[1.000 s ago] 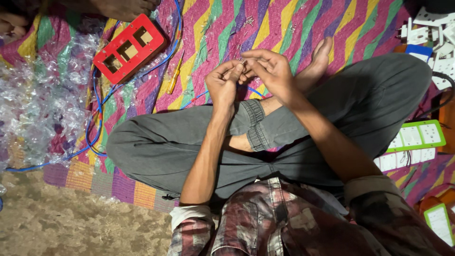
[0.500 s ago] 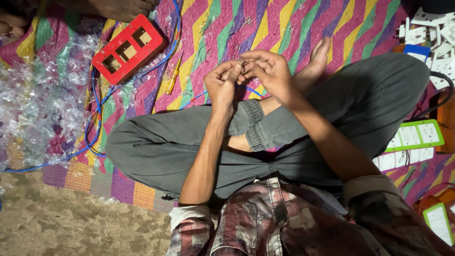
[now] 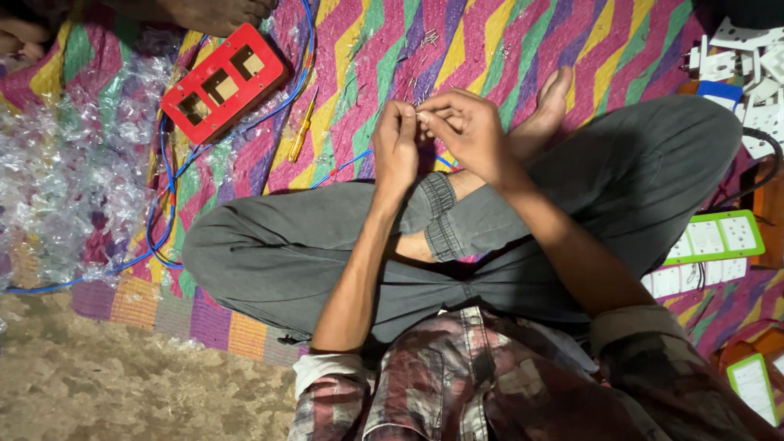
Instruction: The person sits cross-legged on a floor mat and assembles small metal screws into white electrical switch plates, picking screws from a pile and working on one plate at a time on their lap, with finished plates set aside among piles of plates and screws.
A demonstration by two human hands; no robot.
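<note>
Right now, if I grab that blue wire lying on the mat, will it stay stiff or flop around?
The blue wire would probably flop: it lies in loose curves and loops across the striped mat. It looks thin, so likely light. Being long and looped beside the red switch box, it may snag or drag along.

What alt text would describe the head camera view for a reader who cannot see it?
A person sits cross-legged on a zigzag mat, the left hand and right hand pinching thin wire ends together above the knees. A red socket box, blue cable and yellow screwdriver lie to the left.
</note>
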